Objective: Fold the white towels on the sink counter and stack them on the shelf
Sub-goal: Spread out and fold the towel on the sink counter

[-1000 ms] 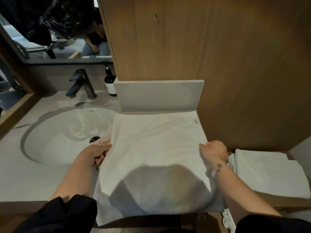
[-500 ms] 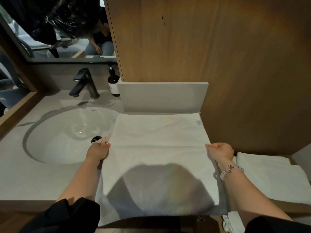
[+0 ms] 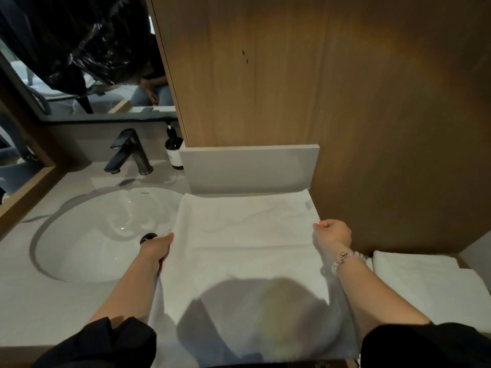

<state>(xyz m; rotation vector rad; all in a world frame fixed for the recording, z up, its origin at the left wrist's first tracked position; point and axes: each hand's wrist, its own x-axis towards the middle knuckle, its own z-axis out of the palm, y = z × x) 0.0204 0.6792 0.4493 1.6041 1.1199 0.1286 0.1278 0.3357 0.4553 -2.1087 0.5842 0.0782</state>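
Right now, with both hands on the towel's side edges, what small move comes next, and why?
Probably lift both edges and carry them toward the back, starting a fold in half. The white rectangular cloth towel lies spread flat on the pale grey counter, its near end hanging over the front, and the left hand and right hand each grip a side edge.

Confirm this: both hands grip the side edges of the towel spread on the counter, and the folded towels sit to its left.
One point is wrong: the head view shows the folded towels to the right of the towel, not left. The left hand and right hand do grip its side edges, and it lies spread on the counter.
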